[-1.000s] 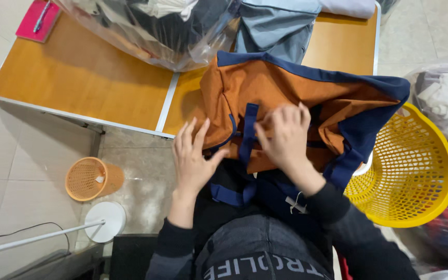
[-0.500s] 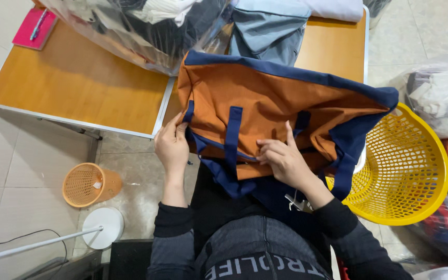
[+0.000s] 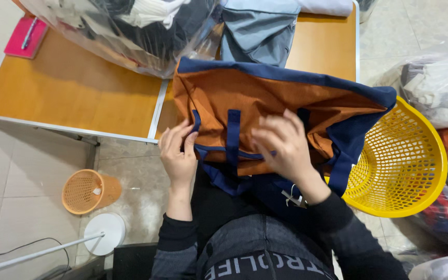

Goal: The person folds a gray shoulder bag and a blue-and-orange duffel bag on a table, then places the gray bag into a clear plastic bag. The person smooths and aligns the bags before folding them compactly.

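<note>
Your left hand [image 3: 178,155] pinches the orange garment's [image 3: 265,98] near-left edge while your right hand [image 3: 286,148] presses flat, grip released, steadying it on the surface [image 3: 73,93].

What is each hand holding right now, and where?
Left hand grips the orange bag at its left edge. Right hand lies flat on the bag's front, pinching nothing that I can see.

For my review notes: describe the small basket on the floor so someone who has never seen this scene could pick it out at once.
Start at the wooden table; below its near edge, on the tiled floor to the person's left, stands a small orange mesh basket. It sits just above a white round stand base. Unlike the large yellow basket beside the right hand, it is small, orange and nearly empty.
</note>
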